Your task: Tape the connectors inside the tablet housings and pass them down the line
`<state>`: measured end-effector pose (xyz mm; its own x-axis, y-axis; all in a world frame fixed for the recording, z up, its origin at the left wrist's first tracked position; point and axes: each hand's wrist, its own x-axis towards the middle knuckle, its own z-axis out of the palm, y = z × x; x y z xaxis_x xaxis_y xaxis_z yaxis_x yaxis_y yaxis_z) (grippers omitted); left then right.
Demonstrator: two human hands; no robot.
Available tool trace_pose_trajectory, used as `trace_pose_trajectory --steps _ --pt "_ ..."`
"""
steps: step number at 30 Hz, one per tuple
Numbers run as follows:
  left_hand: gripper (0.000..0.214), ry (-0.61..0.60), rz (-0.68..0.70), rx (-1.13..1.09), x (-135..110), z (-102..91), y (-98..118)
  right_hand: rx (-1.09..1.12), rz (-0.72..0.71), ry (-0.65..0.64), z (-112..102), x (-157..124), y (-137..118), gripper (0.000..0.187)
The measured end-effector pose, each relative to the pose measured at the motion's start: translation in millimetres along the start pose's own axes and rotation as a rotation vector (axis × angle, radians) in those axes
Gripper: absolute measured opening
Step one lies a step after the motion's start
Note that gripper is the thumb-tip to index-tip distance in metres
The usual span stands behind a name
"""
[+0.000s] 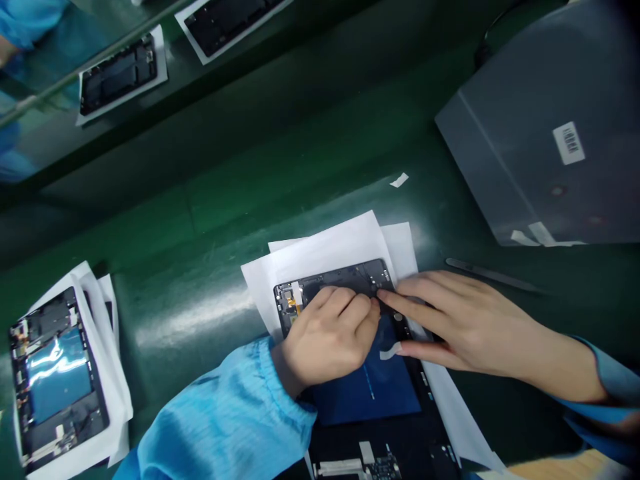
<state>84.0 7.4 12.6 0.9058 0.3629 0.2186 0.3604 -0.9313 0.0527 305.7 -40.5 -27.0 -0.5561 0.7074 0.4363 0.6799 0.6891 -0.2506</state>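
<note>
A dark tablet housing (pixel 345 280) with a blue panel (pixel 367 390) lies on loose white paper sheets (pixel 320 253), with a small circuit board (pixel 383 467) at its near end. My left hand (pixel 327 333), in a blue sleeve, sits on the housing with its fingers curled over the dark frame. My right hand (pixel 465 320) comes in from the right, its index fingertip on the frame beside my left fingers. A strip of white film (pixel 390 351) lies by my right thumb. My hands hide part of the housing.
A grey plastic bag (pixel 530 147) with a barcode label lies at the upper right, and slim tweezers (pixel 493 275) lie beside my right hand. Another opened tablet (pixel 55 380) lies on white sheets at the left. Several dark housings (pixel 119 77) sit on a raised shelf behind.
</note>
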Motion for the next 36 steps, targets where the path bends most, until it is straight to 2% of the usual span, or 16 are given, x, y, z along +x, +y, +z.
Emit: trace_pose_trajectory --steps 9,13,18,23,28,30,32,34,36 --pt "0.021 -0.038 0.004 -0.002 -2.6 2.5 0.1 -0.072 -0.021 -0.033 0.9 -3.8 -4.0 0.043" --pt "0.021 0.030 -0.024 0.035 -2.7 3.9 1.0 -0.078 -0.032 -0.012 2.7 -5.9 -3.7 0.042" --pt "0.023 0.098 -0.005 0.072 -2.4 5.2 2.3 -0.032 0.043 -0.016 5.6 -7.8 -4.7 0.047" --pt "0.022 0.076 0.010 0.083 -3.8 7.8 2.0 -0.108 0.020 -0.034 5.6 -5.3 -7.7 0.045" --pt "0.024 0.089 0.013 0.100 -3.1 8.5 1.0 -0.087 0.012 -0.034 4.7 -3.3 -7.1 0.045" --pt "0.025 0.112 0.016 0.095 -2.2 8.9 0.8 -0.018 0.037 0.008 3.4 -1.8 -8.0 0.039" --pt "0.025 0.134 0.015 0.088 -1.6 10.2 0.8 0.045 0.113 0.114 2.3 0.0 -10.4 0.029" --pt "0.026 0.136 0.014 0.079 -1.6 12.2 0.7 -0.019 0.214 0.230 2.8 1.9 -13.9 0.023" --pt "0.026 0.120 0.013 0.069 -2.2 14.5 0.2 -0.191 0.254 0.239 5.3 4.1 -17.6 0.026"
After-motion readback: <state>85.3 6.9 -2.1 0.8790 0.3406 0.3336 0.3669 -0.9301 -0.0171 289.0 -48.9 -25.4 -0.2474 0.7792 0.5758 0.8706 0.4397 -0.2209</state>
